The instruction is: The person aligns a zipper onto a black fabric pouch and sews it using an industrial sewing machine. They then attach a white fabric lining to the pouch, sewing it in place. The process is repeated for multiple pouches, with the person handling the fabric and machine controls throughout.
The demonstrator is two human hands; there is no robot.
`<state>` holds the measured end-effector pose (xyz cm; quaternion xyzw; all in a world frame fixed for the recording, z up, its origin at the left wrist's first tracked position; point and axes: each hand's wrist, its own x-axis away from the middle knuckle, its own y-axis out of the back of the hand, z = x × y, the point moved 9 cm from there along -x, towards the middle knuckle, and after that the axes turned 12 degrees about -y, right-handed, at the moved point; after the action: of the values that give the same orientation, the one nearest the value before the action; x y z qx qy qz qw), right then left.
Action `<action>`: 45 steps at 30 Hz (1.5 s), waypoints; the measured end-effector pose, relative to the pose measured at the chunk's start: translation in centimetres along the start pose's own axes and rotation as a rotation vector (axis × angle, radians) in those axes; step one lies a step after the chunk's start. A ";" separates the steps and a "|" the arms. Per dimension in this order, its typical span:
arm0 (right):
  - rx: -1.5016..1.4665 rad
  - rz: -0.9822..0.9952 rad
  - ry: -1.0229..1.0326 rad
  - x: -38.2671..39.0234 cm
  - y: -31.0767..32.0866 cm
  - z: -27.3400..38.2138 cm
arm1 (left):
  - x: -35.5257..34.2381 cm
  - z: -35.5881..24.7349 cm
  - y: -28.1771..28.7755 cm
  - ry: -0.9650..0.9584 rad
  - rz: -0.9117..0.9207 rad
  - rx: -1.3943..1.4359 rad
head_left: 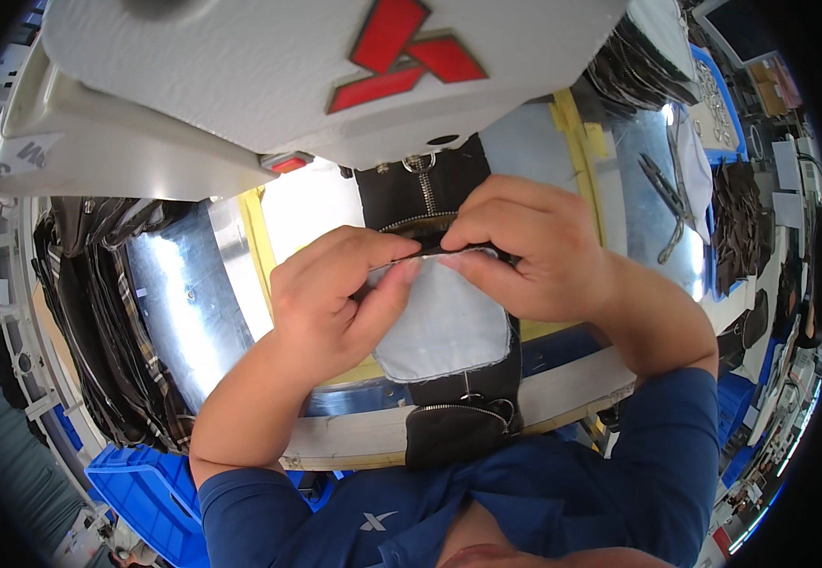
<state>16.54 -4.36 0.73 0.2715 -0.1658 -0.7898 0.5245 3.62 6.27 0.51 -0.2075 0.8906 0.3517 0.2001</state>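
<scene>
A black fabric piece with a metal zipper (pixel 429 197) lies across the machine bed, with a pale grey lining panel (pixel 444 322) folded toward me. My left hand (pixel 330 289) pinches the seam edge where the black fabric and the lining meet, thumb on the near side. Close beside it, my right hand (pixel 539 251) pinches the same edge, its thumb on the lining and its fingers over the dark side. Below the lining, a black end with a curved zipper (pixel 453 431) hangs over the table's front edge. The fingertips hide part of the seam between them.
A large white machine head (pixel 240 66) overhangs the far side of the work. Dark fabric pieces are stacked (pixel 89 322) at the left. On the right lie a scissors-like tool (pixel 666 194) and a blue tray (pixel 734 118) of small metal parts. A blue bin (pixel 141 492) stands at lower left.
</scene>
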 end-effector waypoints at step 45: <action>0.344 0.051 -0.405 -6.7 -0.3 -8.1 | -2.2 11.8 -0.9 0.325 0.239 -0.350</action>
<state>23.24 2.09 -4.14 0.1886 -0.4058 -0.7748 0.4465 8.38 14.52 -6.87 -0.1862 0.8548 0.4837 -0.0273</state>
